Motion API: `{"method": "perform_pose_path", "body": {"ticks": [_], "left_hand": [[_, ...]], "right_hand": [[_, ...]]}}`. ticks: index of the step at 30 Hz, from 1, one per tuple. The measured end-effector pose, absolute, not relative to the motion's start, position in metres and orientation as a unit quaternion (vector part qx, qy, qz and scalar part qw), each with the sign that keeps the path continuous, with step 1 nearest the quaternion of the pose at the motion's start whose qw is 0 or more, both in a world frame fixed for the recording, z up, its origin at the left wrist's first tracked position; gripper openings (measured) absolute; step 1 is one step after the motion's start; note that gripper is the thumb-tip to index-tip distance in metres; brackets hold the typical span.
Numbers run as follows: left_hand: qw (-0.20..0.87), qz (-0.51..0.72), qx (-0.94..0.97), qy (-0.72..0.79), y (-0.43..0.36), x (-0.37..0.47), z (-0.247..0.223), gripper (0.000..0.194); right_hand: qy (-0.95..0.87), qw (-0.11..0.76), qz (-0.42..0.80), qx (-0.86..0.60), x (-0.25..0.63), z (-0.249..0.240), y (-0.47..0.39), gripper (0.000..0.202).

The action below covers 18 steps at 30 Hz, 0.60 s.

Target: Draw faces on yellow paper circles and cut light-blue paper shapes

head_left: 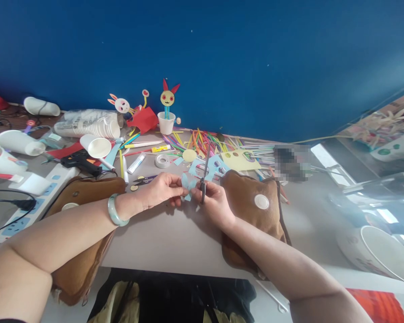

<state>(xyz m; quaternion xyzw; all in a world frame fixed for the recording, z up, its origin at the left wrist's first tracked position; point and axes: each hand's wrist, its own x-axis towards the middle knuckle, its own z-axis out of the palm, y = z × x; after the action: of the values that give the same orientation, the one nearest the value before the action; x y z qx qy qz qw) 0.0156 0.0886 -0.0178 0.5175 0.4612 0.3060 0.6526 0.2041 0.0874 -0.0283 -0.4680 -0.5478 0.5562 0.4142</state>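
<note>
Near the middle of the head view, my left hand (163,190) pinches a small light-blue paper piece (188,183) between thumb and fingers. My right hand (213,202) is closed on dark scissors (204,190), whose blades point up and away toward the wall. Its fingertips meet the lower right of the same paper. Just beyond the hands lies a light-blue sheet (215,165) with holes cut in it. A pale yellow sheet (245,159) with round holes is farther right.
Brown cushions (252,215) lie under both forearms. Behind are colored sticks (202,139), a tape roll (162,161) and a white cup (166,123) with a rabbit-like figure. At left sit a glue gun (81,162), a power strip (37,202) and paper cups (97,146).
</note>
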Motion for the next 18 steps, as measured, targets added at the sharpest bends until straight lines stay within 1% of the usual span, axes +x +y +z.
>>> {"method": "perform_pose_path", "body": {"ticks": [5, 9, 14, 18], "left_hand": [[0.663, 0.291, 0.523, 0.451, 0.0881, 0.0155, -0.0197, 0.028], [0.661, 0.276, 0.534, 0.448, 0.0861, 0.0168, -0.0167, 0.032], [0.655, 0.277, 0.541, 0.449, 0.0856, 0.0173, -0.0167, 0.03], [0.649, 0.307, 0.526, 0.456, 0.0869, 0.0161, -0.0216, 0.021]], "right_hand": [[-0.552, 0.431, 0.527, -0.481, 0.205, -0.0294, 0.0876, 0.032], [-0.557, 0.441, 0.51, -0.486, 0.2051, -0.0305, 0.0884, 0.032], [-0.545, 0.437, 0.53, -0.48, 0.2042, -0.0308, 0.088, 0.032], [-0.541, 0.428, 0.545, -0.476, 0.2033, -0.0296, 0.0869, 0.03]]}}
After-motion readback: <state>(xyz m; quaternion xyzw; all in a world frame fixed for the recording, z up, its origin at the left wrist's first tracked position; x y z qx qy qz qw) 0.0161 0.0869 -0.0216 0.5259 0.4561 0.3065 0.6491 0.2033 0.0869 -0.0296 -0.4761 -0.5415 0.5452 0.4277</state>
